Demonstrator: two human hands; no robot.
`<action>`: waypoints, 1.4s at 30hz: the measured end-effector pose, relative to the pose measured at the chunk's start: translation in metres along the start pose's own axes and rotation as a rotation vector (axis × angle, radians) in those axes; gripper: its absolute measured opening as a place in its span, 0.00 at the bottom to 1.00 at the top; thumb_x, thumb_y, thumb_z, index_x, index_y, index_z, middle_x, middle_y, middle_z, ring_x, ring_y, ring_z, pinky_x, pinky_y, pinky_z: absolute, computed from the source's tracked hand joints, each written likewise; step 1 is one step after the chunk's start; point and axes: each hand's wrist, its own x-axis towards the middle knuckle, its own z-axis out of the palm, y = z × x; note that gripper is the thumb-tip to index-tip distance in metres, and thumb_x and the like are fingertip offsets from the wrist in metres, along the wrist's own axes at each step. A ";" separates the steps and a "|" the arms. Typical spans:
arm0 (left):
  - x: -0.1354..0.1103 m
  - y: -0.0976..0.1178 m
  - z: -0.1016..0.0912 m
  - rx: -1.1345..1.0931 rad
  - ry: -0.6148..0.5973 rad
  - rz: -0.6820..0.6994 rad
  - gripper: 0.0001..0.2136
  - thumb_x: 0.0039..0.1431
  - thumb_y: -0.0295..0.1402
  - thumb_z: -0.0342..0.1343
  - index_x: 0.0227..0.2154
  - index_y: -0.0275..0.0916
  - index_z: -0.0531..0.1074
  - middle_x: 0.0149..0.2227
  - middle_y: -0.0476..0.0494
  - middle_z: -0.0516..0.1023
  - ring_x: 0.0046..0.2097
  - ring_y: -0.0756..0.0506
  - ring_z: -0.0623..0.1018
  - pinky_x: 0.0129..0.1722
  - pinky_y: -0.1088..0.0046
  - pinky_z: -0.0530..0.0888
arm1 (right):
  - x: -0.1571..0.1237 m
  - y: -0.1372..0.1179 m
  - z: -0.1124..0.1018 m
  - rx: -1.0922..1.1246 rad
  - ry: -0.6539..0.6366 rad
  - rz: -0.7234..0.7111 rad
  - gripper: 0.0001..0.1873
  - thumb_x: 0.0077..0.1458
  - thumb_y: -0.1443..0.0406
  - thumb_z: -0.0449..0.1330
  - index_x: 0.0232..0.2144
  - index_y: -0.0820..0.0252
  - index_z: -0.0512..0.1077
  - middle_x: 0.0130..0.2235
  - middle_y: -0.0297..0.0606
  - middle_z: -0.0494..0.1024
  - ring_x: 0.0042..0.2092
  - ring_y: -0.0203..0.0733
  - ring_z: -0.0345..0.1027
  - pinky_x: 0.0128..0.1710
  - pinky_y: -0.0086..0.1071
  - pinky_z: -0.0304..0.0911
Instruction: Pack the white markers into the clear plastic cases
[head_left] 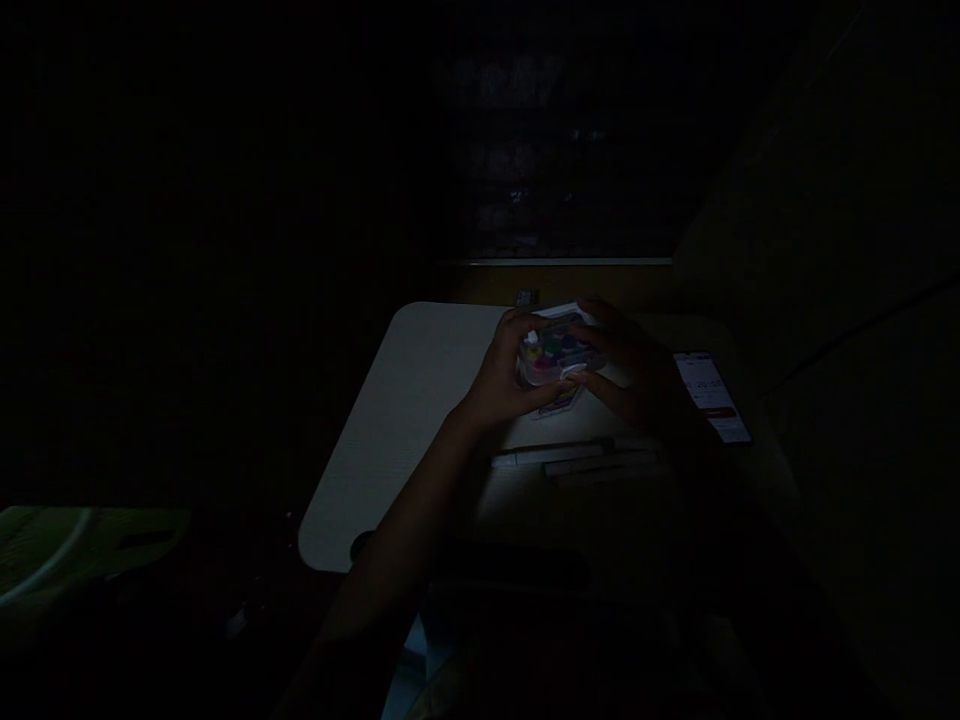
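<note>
Between both hands is a clear plastic box (pixel 546 372) with small coloured pieces inside, among them yellow, green, pink and purple. My left hand (pixel 504 372) wraps its left side, thumb toward the near edge and fingers over the top. My right hand (pixel 634 375) grips the right side, its fingertips on the top and the thumb by a white clasp at the front. A small printed card or packet (pixel 559 404) shows partly beneath the box. The scene is very dark, so the exact contents cannot be made out.
Several marker pens (pixel 551 455) lie on the white table (pixel 382 430) nearer to me. A phone with a lit screen (pixel 712 395) rests at the right. A small object (pixel 527 297) sits at the far edge. A long dark object (pixel 510 560) lies along the near edge.
</note>
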 end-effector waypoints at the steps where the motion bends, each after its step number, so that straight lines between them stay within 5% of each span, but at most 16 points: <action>1: -0.002 -0.002 0.002 -0.005 0.003 -0.006 0.37 0.48 0.50 0.63 0.57 0.48 0.51 0.55 0.40 0.61 0.58 0.39 0.66 0.55 0.59 0.68 | 0.000 0.000 -0.001 0.001 -0.011 0.003 0.25 0.56 0.62 0.59 0.56 0.48 0.65 0.64 0.34 0.61 0.65 0.45 0.53 0.64 0.46 0.56; 6: -0.015 -0.010 0.011 -0.164 0.003 -0.176 0.54 0.40 0.51 0.67 0.62 0.51 0.35 0.63 0.35 0.52 0.63 0.35 0.61 0.58 0.54 0.66 | -0.001 0.002 -0.004 0.014 -0.035 -0.009 0.27 0.56 0.63 0.59 0.58 0.48 0.62 0.64 0.35 0.61 0.66 0.46 0.52 0.64 0.48 0.55; 15: -0.046 -0.023 0.014 -0.497 -0.170 -0.601 0.40 0.38 0.39 0.70 0.55 0.38 0.59 0.55 0.34 0.69 0.55 0.36 0.72 0.54 0.55 0.72 | 0.000 -0.001 0.004 -0.059 0.012 -0.004 0.26 0.55 0.63 0.59 0.56 0.47 0.64 0.62 0.38 0.63 0.63 0.48 0.56 0.60 0.49 0.60; 22: -0.055 -0.032 0.010 -0.542 -0.267 -0.720 0.33 0.38 0.36 0.70 0.49 0.35 0.66 0.51 0.35 0.75 0.50 0.37 0.77 0.50 0.57 0.75 | -0.001 0.001 0.007 -0.110 -0.029 0.005 0.29 0.54 0.61 0.61 0.58 0.47 0.61 0.62 0.40 0.61 0.63 0.51 0.55 0.60 0.52 0.60; 29: -0.071 -0.046 -0.024 -0.406 -0.216 -0.862 0.30 0.36 0.41 0.70 0.43 0.34 0.68 0.47 0.35 0.77 0.47 0.36 0.79 0.49 0.55 0.75 | -0.003 0.002 0.004 -0.034 -0.051 0.046 0.38 0.54 0.59 0.60 0.64 0.43 0.49 0.67 0.35 0.50 0.67 0.54 0.47 0.60 0.56 0.58; 36: -0.085 -0.067 -0.069 -0.360 -0.046 -0.915 0.29 0.33 0.41 0.72 0.39 0.36 0.70 0.42 0.39 0.80 0.44 0.38 0.79 0.49 0.56 0.76 | -0.004 0.007 0.004 0.016 -0.037 0.073 0.34 0.55 0.60 0.58 0.62 0.44 0.53 0.65 0.36 0.55 0.65 0.52 0.51 0.57 0.53 0.63; 42: -0.079 -0.075 -0.087 -0.321 -0.004 -0.873 0.28 0.35 0.41 0.71 0.41 0.35 0.71 0.44 0.38 0.79 0.46 0.38 0.79 0.51 0.55 0.74 | -0.009 0.014 0.008 0.024 -0.027 0.088 0.31 0.56 0.63 0.57 0.60 0.45 0.56 0.64 0.38 0.58 0.64 0.51 0.54 0.55 0.51 0.65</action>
